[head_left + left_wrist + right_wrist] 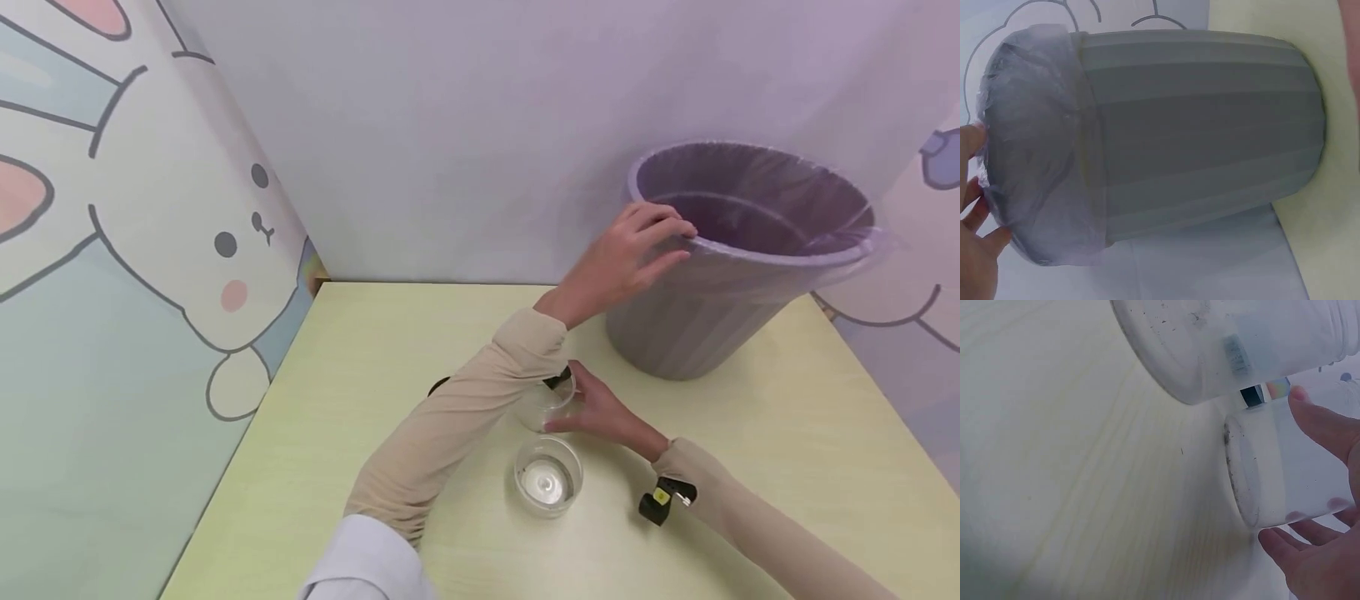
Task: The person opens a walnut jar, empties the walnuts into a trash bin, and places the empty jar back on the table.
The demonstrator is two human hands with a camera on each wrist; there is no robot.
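Observation:
My left hand (618,258) reaches to the near left rim of a grey ribbed trash bin (667,325), its fingertips hooked at the edge over a clear bag. In the left wrist view, the fingers (994,240) spread along the bag-covered rim. Below the left forearm, my right hand (600,412) grips a clear plastic jar (1260,465), thumb on one side and fingers on the other. The left sleeve partly covers this jar in the head view. A second clear jar (547,482) stands upright on the table, just nearer to me.
The pale yellow table (337,367) meets a plain wall (420,150) at the back. Cartoon rabbit panels (172,217) flank it at left and right. The left forearm (442,425) crosses over the table's middle. A black wrist camera (660,500) hangs on the right sleeve.

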